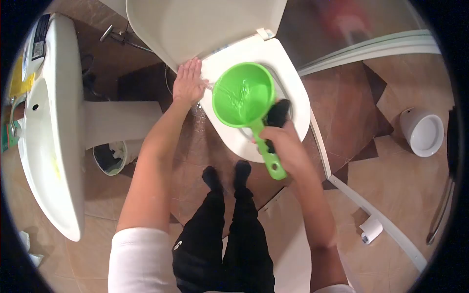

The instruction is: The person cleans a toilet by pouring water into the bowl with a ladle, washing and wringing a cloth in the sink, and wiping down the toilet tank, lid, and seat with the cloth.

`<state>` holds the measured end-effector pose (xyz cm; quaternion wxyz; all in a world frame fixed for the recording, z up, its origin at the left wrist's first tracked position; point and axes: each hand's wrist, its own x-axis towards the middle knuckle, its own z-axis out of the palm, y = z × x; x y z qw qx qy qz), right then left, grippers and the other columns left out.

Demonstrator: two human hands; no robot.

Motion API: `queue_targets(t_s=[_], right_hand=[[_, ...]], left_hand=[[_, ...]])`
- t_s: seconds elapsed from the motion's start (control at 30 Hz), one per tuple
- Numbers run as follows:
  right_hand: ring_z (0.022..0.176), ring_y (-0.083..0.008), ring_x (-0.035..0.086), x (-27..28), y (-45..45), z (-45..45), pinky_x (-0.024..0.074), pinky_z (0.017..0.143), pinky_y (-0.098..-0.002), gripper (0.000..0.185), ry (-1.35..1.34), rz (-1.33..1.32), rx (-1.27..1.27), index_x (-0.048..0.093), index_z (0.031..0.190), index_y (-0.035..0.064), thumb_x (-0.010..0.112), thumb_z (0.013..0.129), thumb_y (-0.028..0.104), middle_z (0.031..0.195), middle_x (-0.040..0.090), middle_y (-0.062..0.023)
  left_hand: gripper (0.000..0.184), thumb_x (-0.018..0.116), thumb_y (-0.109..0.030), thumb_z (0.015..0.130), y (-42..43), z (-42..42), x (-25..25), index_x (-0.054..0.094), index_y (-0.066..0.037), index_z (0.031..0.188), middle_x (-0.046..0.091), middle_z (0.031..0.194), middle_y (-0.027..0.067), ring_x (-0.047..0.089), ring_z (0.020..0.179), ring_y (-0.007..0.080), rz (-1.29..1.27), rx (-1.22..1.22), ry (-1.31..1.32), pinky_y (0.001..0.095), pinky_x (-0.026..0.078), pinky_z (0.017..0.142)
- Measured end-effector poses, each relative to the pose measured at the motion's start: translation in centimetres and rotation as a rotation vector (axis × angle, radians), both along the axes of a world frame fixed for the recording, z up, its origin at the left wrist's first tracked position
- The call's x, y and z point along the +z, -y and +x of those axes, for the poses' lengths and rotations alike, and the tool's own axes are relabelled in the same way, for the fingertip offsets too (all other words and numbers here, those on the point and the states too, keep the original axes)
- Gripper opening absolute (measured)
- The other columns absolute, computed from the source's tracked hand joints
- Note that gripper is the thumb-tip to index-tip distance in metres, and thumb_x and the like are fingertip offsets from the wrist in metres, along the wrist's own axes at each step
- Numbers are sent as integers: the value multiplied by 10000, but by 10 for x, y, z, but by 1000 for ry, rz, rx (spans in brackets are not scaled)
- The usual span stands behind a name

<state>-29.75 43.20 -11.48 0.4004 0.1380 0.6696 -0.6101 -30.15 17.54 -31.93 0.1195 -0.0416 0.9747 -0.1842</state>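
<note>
My right hand (281, 139) is closed round the handle of a green dipper (227, 105) held over the toilet. Clear water sits in the dipper's bowl, and a thin streak that looks like water shows at its left rim. A black object, perhaps a brush (279, 112), is against the same hand; its full shape is hidden and blurred. My left hand (189, 84) lies with fingers stretched out at the rear left edge of the white toilet seat (293, 66), near the hinge. The raised toilet lid (205, 24) stands behind.
On the left stands a white pedestal sink (58, 146), with a small bin (110, 158) by its base. At the right are a glass shower screen with a white rail (371, 49), a toilet paper roll (371, 229) and a white pot (425, 134). My feet (227, 176) are before the toilet.
</note>
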Motion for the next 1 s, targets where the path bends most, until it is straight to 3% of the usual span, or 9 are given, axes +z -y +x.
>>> queue_targets(t_s=[0.1,0.23,0.43,0.57,0.63,0.7,0.77,0.87,1.0], right_hand=[[626,-211,581,5,-48,19,480,528,-315,463,114,-34,-74,393,1165,-16,515,721,32,811,594,-162],[593,-234,574,22,-98,61,484,507,-330,441,87,19,-303,404,1146,-20,494,716,19,762,585,-182],[665,-203,567,18,-156,101,485,567,-294,724,35,185,-413,263,1374,61,498,697,-40,912,578,-125],[839,-138,502,-6,-165,101,442,699,-246,788,-170,450,-309,139,1423,2,499,724,-38,1049,505,-93],[852,-162,508,-33,-181,95,452,717,-270,793,-351,605,-193,106,1419,-30,511,738,-19,1079,503,-116],[877,-204,536,-24,-165,73,459,753,-290,806,-257,625,-228,77,1417,-48,527,751,2,1109,515,-153],[865,-232,554,-49,-179,57,458,767,-290,811,-313,621,-232,69,1413,-58,540,758,21,1091,534,-177],[785,-136,501,-66,-184,28,436,681,-247,737,-456,568,-300,231,1382,22,496,694,1,975,515,-71],[832,-213,569,-46,-186,-5,462,758,-281,794,-598,453,-160,112,1401,-67,519,721,-14,1037,562,-177]], left_hand=[[765,410,-443,893,-25,13,-25,129,26,1429,116,1503,181,102,1388,337,500,226,-322,439,99,1129],[748,433,-409,882,-110,56,2,212,102,1381,138,1467,274,101,1361,435,310,288,-179,529,78,1108],[711,412,-360,870,-269,119,-19,205,74,1392,219,1459,223,196,1362,354,848,11,131,499,130,1111],[659,424,-338,895,-327,100,-22,245,72,1379,308,1410,224,257,1335,330,835,-13,11,452,193,1101],[727,475,-294,879,-334,66,-34,137,107,1383,273,1410,258,264,1325,361,933,-52,-14,460,194,1099],[810,508,-264,860,-332,27,-21,23,118,1384,171,1432,306,203,1343,399,1488,258,130,478,178,1100],[841,506,-241,859,-351,-18,-57,-51,100,1388,47,1435,354,113,1347,463,1627,283,-169,497,153,1101],[840,514,-226,855,-345,-50,-16,-48,66,1407,-21,1434,369,50,1341,505,1267,363,203,501,138,1100],[744,510,-220,859,-342,-22,-31,99,59,1413,-23,1447,347,77,1340,505,1031,165,-49,499,154,1093]])
